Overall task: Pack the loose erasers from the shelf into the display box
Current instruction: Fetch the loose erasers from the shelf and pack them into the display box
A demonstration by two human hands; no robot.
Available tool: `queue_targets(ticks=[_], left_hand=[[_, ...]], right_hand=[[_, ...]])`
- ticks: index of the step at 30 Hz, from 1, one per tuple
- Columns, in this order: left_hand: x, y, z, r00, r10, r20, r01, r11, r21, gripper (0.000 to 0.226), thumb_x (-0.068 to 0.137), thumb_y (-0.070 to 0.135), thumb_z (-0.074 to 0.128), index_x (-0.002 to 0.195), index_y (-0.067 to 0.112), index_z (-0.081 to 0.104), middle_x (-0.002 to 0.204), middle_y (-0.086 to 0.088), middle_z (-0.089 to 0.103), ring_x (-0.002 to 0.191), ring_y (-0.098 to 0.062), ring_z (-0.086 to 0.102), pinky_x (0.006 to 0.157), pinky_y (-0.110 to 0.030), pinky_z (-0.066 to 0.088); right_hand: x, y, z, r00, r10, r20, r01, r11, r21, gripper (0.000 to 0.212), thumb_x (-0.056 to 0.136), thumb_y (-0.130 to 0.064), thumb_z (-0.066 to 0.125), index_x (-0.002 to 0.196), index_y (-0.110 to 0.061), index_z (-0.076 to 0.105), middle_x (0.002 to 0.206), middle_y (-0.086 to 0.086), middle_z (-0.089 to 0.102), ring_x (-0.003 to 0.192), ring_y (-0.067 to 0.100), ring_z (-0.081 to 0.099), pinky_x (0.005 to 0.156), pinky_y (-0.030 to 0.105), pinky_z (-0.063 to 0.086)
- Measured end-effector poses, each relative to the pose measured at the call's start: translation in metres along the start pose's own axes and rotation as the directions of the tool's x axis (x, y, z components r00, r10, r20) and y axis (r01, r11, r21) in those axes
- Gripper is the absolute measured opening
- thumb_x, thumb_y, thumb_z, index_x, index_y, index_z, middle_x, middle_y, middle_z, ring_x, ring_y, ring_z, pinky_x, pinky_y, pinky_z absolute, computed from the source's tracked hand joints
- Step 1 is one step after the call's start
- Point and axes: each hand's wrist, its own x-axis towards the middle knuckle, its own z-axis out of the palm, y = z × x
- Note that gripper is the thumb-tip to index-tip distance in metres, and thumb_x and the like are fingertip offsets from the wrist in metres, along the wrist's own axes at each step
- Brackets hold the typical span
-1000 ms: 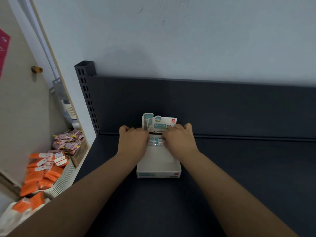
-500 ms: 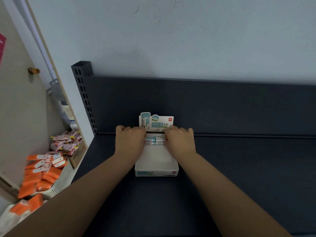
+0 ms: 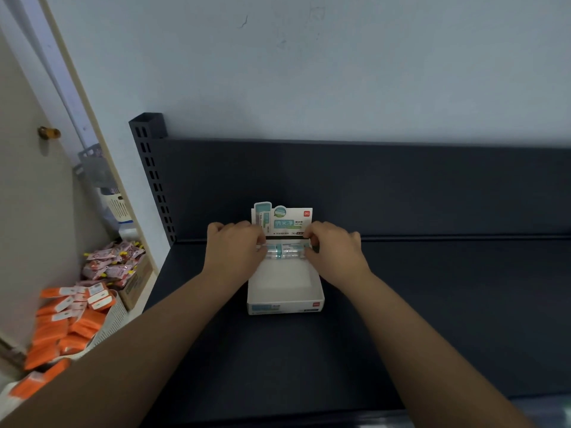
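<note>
Both forearms reach in from the near edge over the dark shelf [image 3: 432,304]. The white display box [image 3: 285,305] sits on the shelf, open at the top, its near half showing bare floor. Left hand [image 3: 234,253] and right hand [image 3: 335,251] are at the far end of the box, fingers curled, each gripping one end of a short row of wrapped erasers [image 3: 283,252]. The row lies across the box width, just in front of the upright header card [image 3: 282,219]. Whether the row rests on the box floor: cannot tell. To the left, beyond the shelf: orange packets [image 3: 61,325] in a white basket [image 3: 116,313], pink packets [image 3: 114,262] behind. Farther back stand the shelf's back panel [image 3: 401,186] and then the pale wall [image 3: 309,72].
</note>
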Motion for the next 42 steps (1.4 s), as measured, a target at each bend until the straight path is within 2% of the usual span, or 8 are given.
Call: queue_targets(ticks=[3,7,13,18,22,30,42], left_hand=[[0.003,-0.002,-0.008,0.999,-0.009,-0.044,0.007,0.999,-0.04,0.01,0.087,0.035,0.059,0.09,0.029,0.067,0.088,0.011,0.063,0.079,-0.009,0.057,0.083,-0.031,0.025],[0.009,0.001,-0.019,0.999,0.024,-0.027,-0.026,0.998,-0.052,0.015,0.088,0.038,0.056,0.097,0.03,0.065,0.095,0.011,0.064,0.083,-0.011,0.059,0.088,-0.037,0.035],[0.003,0.025,-0.019,0.98,0.177,0.093,-0.167,0.98,-0.104,0.025,0.089,0.039,0.049,0.106,0.027,0.063,0.105,0.007,0.063,0.092,-0.015,0.058,0.083,-0.036,0.038],[-0.004,0.061,-0.016,0.955,0.278,0.106,-0.265,0.957,-0.117,0.034,0.088,0.046,0.05,0.114,0.028,0.061,0.11,0.006,0.063,0.101,-0.018,0.058,0.089,-0.039,0.039],[-0.009,0.102,-0.014,0.925,0.356,0.13,-0.342,0.932,-0.117,0.044,0.089,0.051,0.048,0.125,0.028,0.056,0.114,0.005,0.061,0.103,-0.019,0.058,0.09,-0.036,0.035],[-0.023,0.196,-0.006,0.895,0.419,0.154,-0.403,0.907,-0.125,0.046,0.089,0.053,0.045,0.128,0.029,0.053,0.12,0.005,0.059,0.105,-0.019,0.057,0.087,-0.037,0.033],[-0.044,0.406,0.018,0.864,0.452,0.221,-0.42,0.89,-0.178,0.048,0.091,0.054,0.043,0.133,0.031,0.047,0.126,0.005,0.056,0.107,-0.018,0.056,0.09,-0.038,0.034]], right_hand=[[-0.006,0.005,-0.008,0.999,0.047,-0.023,-0.048,0.999,-0.02,0.021,0.09,-0.026,0.057,0.111,-0.025,0.058,0.1,-0.007,0.059,0.093,0.015,0.056,0.08,0.033,0.033],[-0.013,0.014,-0.024,0.992,0.124,-0.002,-0.123,0.986,-0.114,0.031,0.09,-0.03,0.058,0.12,-0.024,0.055,0.11,-0.003,0.059,0.1,0.019,0.056,0.087,0.038,0.041],[-0.034,0.022,-0.037,0.977,0.196,0.081,-0.174,0.959,-0.225,0.038,0.091,-0.03,0.056,0.127,-0.024,0.048,0.121,0.001,0.053,0.111,0.025,0.05,0.092,0.043,0.04],[-0.057,0.031,-0.051,0.97,0.212,0.117,-0.175,0.947,-0.27,0.045,0.091,-0.035,0.055,0.133,-0.024,0.042,0.129,0.003,0.049,0.117,0.028,0.047,0.093,0.046,0.039],[-0.079,0.052,-0.067,0.965,0.243,0.097,-0.209,0.94,-0.271,0.047,0.091,-0.036,0.054,0.135,-0.024,0.04,0.13,0.003,0.048,0.118,0.028,0.045,0.094,0.047,0.038],[-0.13,0.125,-0.11,0.947,0.311,0.073,-0.276,0.911,-0.306,0.048,0.091,-0.036,0.054,0.135,-0.024,0.039,0.131,0.004,0.047,0.119,0.03,0.045,0.095,0.048,0.039],[-0.231,0.28,-0.199,0.921,0.375,0.106,-0.315,0.876,-0.364,0.05,0.092,-0.035,0.054,0.137,-0.022,0.036,0.135,0.006,0.044,0.123,0.032,0.043,0.098,0.051,0.037]])
